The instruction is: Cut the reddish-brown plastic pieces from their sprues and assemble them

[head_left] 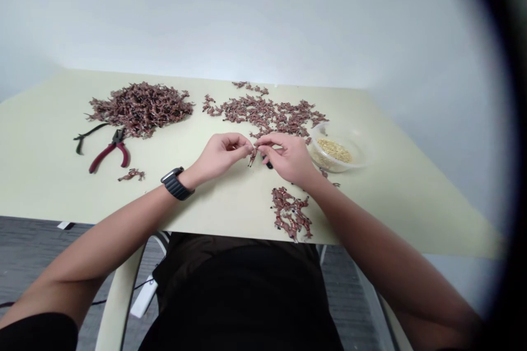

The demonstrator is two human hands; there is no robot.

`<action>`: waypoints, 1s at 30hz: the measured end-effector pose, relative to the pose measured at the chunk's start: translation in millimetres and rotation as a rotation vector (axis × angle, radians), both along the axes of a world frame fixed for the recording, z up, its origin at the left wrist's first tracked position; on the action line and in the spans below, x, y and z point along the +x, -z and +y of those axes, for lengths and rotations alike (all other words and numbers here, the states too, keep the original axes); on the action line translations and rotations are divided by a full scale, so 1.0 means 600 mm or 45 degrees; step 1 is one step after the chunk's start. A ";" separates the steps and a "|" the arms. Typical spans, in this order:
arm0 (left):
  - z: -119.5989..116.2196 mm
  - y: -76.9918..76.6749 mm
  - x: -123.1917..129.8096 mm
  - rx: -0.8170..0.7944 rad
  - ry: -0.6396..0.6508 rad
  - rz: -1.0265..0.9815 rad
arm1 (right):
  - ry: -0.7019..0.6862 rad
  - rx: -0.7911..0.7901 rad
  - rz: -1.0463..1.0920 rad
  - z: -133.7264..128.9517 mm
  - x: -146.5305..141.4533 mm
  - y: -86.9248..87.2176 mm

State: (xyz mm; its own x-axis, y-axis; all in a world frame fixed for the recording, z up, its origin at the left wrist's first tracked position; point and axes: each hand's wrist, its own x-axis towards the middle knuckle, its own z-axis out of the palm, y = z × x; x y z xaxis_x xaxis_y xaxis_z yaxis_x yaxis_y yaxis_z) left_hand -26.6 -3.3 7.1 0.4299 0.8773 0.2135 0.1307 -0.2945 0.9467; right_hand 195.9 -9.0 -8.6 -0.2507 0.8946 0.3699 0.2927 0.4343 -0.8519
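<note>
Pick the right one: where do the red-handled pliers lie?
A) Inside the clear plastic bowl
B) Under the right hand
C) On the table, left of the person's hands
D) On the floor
C. The red-handled pliers lie on the tabletop, off to the left of the left hand.

One left hand (220, 156) and one right hand (288, 158) meet at the centre, with one wristwatch (176, 184) on the left wrist. One pair of pliers (110, 152) lies at nine o'clock, one bowl (357, 148) at three, and at least four heaps of reddish-brown pieces (140, 109), too many to count, surround them.
</note>
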 end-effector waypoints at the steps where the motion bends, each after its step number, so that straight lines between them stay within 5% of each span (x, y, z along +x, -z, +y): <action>1: 0.000 0.000 0.000 -0.007 0.003 -0.003 | 0.001 0.006 -0.012 0.000 0.001 0.001; 22: 0.002 0.006 -0.001 0.039 0.009 0.065 | 0.015 0.100 -0.150 0.002 0.003 0.004; 25: 0.000 0.007 -0.003 0.201 -0.028 0.141 | 0.022 0.072 -0.152 0.002 0.002 0.008; 30: -0.001 0.007 -0.011 0.797 -0.015 0.425 | 0.000 -0.140 -0.023 0.003 -0.003 0.011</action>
